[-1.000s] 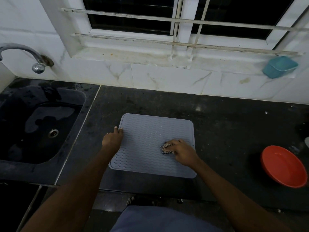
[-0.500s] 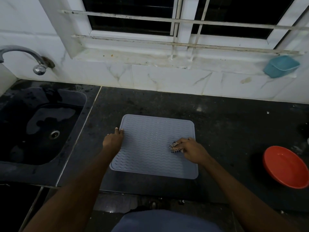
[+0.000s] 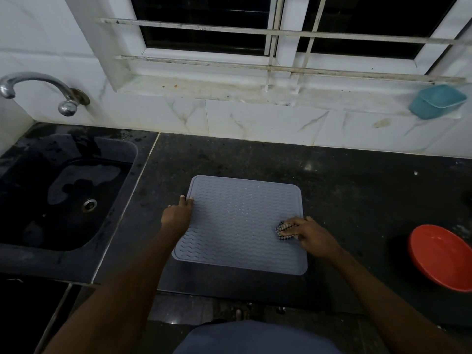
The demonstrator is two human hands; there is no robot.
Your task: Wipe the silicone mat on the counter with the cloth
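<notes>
A grey silicone mat (image 3: 240,221) with a wavy ribbed surface lies flat on the dark counter (image 3: 357,190). My left hand (image 3: 177,213) rests on the mat's left edge, its fingertips pressing the rim. My right hand (image 3: 309,235) grips a bunched checkered cloth (image 3: 282,229) and holds it down on the mat near the right edge. Most of the cloth is hidden under my fingers.
A black sink (image 3: 63,195) with a steel tap (image 3: 38,88) sits to the left of the counter. An orange bowl (image 3: 441,256) stands at the far right. A teal container (image 3: 436,100) rests on the window ledge against the tiled wall.
My right hand has slid the cloth rightward across the mat, from its middle to near the right edge. My left hand has kept its place on the left rim.
</notes>
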